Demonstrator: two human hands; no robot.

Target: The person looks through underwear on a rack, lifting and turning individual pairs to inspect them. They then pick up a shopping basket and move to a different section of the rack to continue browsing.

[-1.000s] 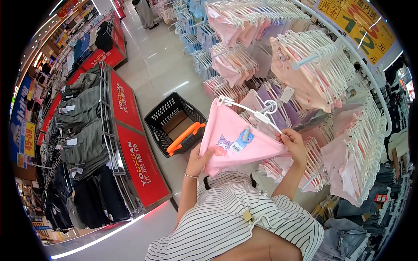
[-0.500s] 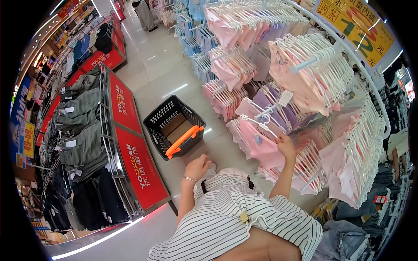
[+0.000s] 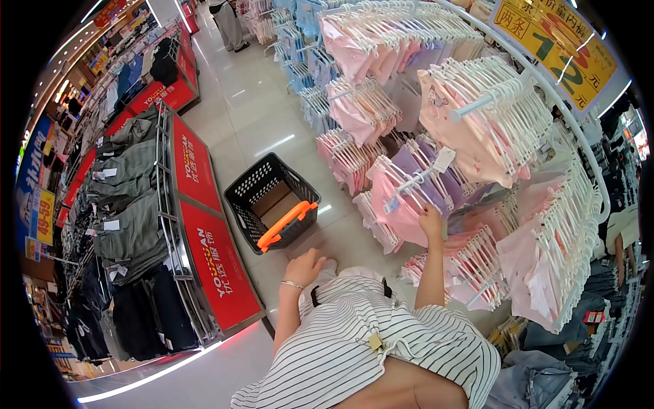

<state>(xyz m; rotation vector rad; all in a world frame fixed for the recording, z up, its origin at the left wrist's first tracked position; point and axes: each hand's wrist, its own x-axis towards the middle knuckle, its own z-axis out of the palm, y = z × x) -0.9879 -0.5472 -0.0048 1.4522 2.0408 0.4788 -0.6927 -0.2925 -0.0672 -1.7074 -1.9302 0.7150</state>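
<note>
At rack front, R hand (image 3: 430, 221) sits against pink garment (image 3: 402, 208), which hangs among others on a rack arm (image 3: 411, 183). Whether the grip is closed: cannot tell. L hand (image 3: 304, 267) is low, loose and empty, near basket (image 3: 272, 204) on floor (image 3: 252, 116). Step, as judged: seating item on arm. Next move req.: confirm item seated on arm before letting go.

We see a white metal display rack (image 3: 480, 102) whose arms carry pink and lilac garments on white plastic hangers (image 3: 402, 211). Beside it, on the glossy pale tiled floor (image 3: 245, 116), stands a black plastic shopping basket with an orange handle (image 3: 262, 176).
</note>
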